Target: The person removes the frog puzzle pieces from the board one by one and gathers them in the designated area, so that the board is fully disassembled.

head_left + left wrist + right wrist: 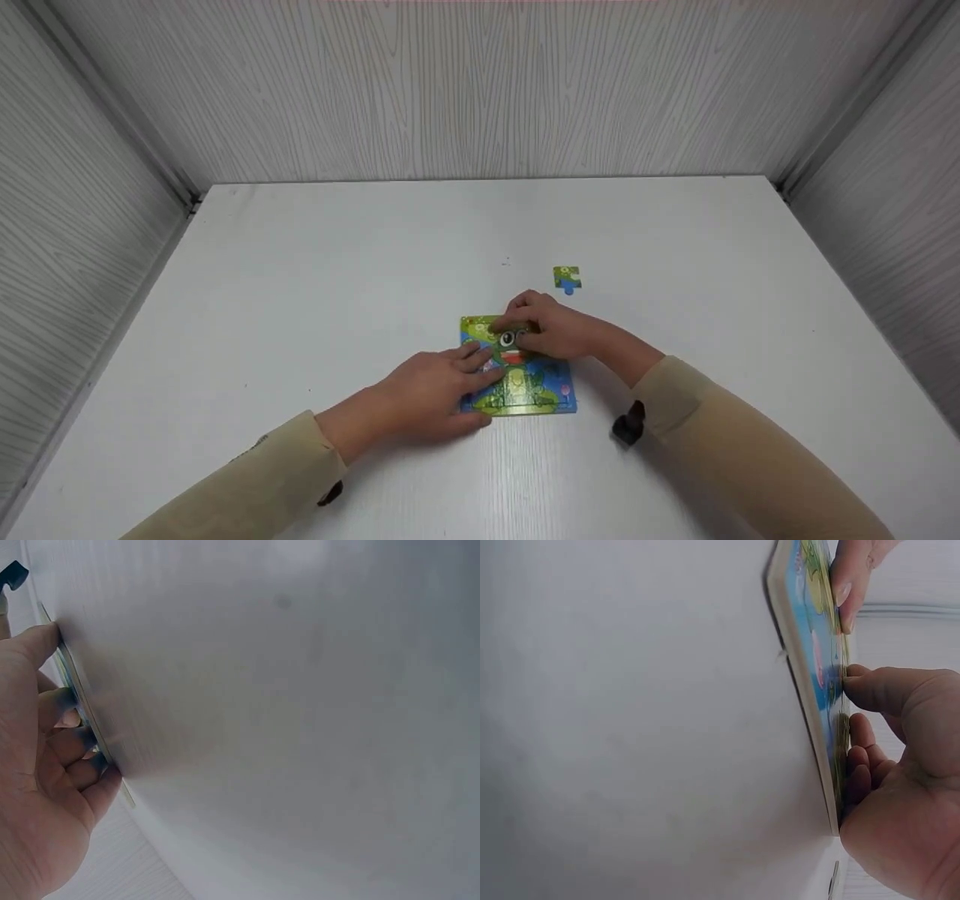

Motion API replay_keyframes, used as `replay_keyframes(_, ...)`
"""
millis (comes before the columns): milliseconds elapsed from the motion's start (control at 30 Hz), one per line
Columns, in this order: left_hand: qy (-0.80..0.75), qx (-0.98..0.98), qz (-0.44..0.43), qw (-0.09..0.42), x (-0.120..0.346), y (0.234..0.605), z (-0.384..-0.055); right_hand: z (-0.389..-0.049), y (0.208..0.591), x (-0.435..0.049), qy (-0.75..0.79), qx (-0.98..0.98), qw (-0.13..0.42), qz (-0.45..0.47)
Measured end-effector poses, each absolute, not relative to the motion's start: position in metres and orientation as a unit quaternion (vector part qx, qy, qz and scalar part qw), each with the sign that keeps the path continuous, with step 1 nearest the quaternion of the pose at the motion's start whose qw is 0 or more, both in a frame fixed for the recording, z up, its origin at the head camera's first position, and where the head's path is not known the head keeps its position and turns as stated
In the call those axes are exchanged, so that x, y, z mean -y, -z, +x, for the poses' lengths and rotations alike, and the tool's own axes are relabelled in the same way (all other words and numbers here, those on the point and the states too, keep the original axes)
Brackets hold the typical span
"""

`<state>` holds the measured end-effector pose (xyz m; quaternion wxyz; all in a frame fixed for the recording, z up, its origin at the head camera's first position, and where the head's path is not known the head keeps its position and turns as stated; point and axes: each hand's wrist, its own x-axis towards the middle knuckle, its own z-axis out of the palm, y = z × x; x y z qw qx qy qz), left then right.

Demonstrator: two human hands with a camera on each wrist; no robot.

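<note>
White table (pixel 322 262): left fingers (pixel 480 381) touch a puzzle (pixel 519 386), right fingers (pixel 516 318) perhaps pressing it.

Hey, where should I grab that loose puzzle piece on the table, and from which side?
Probably pinch the loose puzzle piece by its far edge and near tab, coming from above: it lies flat on the table, its tab points to the near side, and its right edge is notched. The right hand is closer.

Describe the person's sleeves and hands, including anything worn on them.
The left hand and right hand are ungloved. The left sleeve and right sleeve are beige, ending short of the wrists. A small black item shows beside the end of each; what it is stays unclear.
</note>
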<state>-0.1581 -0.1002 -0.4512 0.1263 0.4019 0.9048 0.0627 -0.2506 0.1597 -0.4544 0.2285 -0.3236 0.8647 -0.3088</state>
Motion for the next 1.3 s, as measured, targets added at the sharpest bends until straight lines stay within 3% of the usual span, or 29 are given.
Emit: replay_keyframes(1300, -0.073, -0.903, 0.402, 0.131, 0.100, 0.448, -0.157, -0.251, 0.461, -0.161, 0.376, -0.855, 0.221, -0.280)
